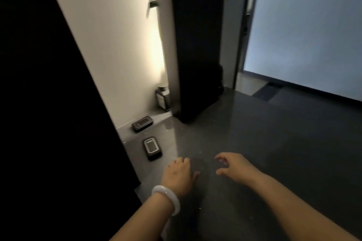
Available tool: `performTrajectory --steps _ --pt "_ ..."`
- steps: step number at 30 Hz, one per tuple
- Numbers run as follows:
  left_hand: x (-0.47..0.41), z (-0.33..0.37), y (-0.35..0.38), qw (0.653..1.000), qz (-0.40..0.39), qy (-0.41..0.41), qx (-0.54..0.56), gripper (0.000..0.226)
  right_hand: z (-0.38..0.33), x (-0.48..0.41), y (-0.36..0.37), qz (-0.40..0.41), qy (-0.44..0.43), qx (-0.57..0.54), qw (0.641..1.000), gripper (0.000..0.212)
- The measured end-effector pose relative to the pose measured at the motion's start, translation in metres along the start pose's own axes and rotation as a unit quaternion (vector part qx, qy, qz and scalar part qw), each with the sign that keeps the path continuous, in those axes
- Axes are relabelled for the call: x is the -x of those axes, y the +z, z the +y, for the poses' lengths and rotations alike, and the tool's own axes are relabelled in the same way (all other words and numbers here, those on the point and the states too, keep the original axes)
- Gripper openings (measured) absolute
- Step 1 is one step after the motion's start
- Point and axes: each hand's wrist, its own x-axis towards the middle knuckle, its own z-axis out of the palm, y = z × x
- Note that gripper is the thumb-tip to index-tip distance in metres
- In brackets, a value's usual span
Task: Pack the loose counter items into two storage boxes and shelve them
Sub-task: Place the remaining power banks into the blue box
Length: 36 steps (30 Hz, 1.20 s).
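Cases, 2 of them, lie on the dark glossy counter (254, 143) near its left edge. The nearer case (151, 147) is small, flat and dark, with a pale rounded frame on its lid, and lies lengthwise away from the person. The farther case (142, 123) is of the same kind, turned crosswise, close to the foot of the cream wall (109, 45). The 2 are near each other but do not touch. Behind them, in the corner where the wall meets a tall black column (197, 45), stands an upright bottle (162, 98) with a pale cap.

The left hand (179, 175) reaches palm down just right of the nearer case, with a gap between them. Its fingers are relaxed and bent downward, grasping nothing; whether the tips touch the counter I cannot tell. A white bangle (166, 198) sits on that wrist. The right hand (233, 168) hangs over the counter beside the left, apart from it, fingers loosely curled, thumb spread, also holding nothing.

A black panel (39, 103) fills the left side. High on the wall is a small dark bracket (153, 3). On the right, beyond the counter, rises a pale blue-grey pane (303, 25).
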Motion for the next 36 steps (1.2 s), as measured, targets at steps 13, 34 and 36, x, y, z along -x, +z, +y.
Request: performTrajectory --steps 13,34,36 --pt "-0.054 -0.085 0.011 0.951 0.084 -0.253 0.154 0.083 -0.090 -0.123 0.049 -0.065 -0.097 -0.011 0.993 0.047" --pt "-0.127 -0.107 0.043 0.911 0.199 -0.341 0.120 0.080 -0.184 -0.306 0.080 -0.051 -0.256 0.005 0.965 0.082" --pt "-0.133 -0.112 0.053 0.916 0.189 -0.342 0.093 0.082 -0.193 -0.323 0.088 -0.070 -0.274 0.017 0.959 0.090"
